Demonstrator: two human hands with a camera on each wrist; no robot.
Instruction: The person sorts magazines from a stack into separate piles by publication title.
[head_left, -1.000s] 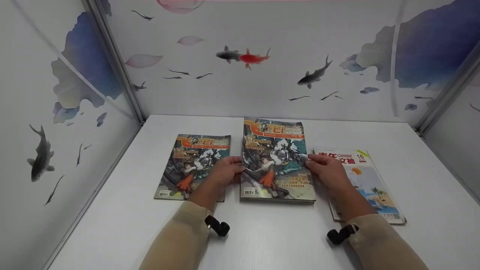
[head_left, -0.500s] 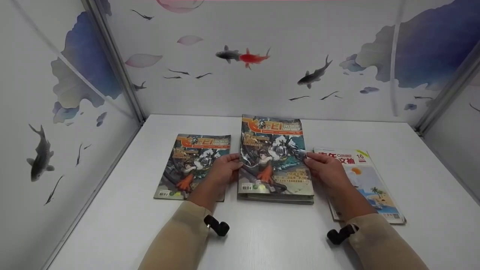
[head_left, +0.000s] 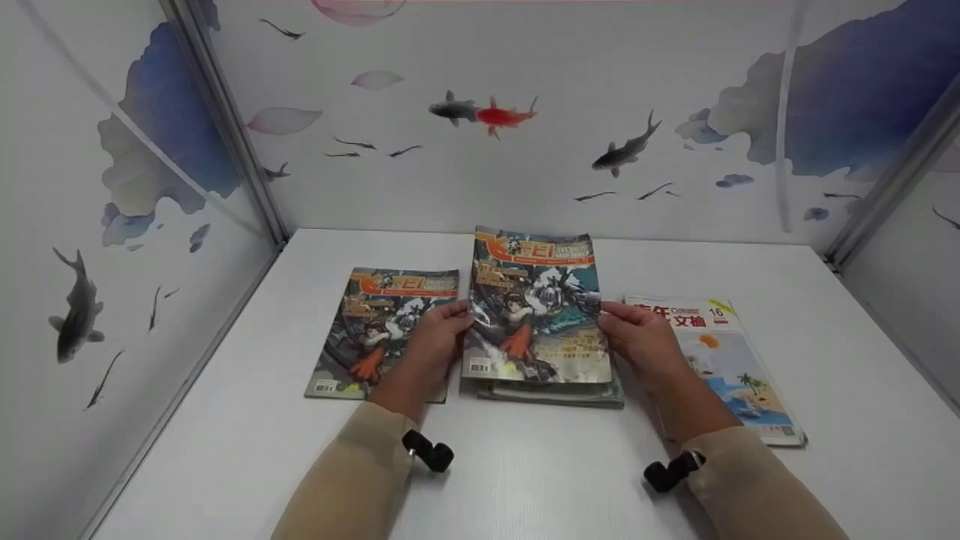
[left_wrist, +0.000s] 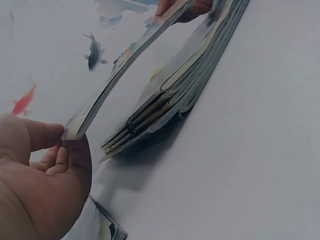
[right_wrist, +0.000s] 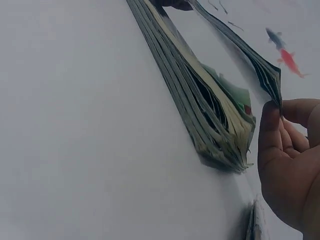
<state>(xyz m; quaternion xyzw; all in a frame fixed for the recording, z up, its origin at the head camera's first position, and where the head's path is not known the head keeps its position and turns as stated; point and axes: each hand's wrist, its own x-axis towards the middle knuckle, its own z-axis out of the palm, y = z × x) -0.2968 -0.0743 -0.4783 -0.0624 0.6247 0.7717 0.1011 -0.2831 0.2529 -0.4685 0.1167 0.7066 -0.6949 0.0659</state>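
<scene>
Both hands hold up one magazine [head_left: 534,315] with an orange masthead, lifted off a stack of magazines [head_left: 555,394] in the middle of the table. My left hand [head_left: 435,345] pinches its left edge between thumb and fingers. On its right edge my right hand [head_left: 649,341] pinches in the same way. Both wrist views show a gap between the raised magazine [left_wrist: 107,87] and the stack [right_wrist: 190,85], whose several folded spines and page edges face the cameras. The top cover of the stack is mostly hidden from the head view.
At the left lies another magazine [head_left: 360,330] with the same cover, partly behind the left forearm. A magazine with red title characters [head_left: 739,360] lies at the right, partly under the right forearm. White panels with painted fish [head_left: 506,116] enclose the white table [head_left: 247,442].
The top magazine has risen off the stack and shifted slightly left, carried by both hands. More of the stack's front edge shows beneath it. The magazines at either side stay put.
</scene>
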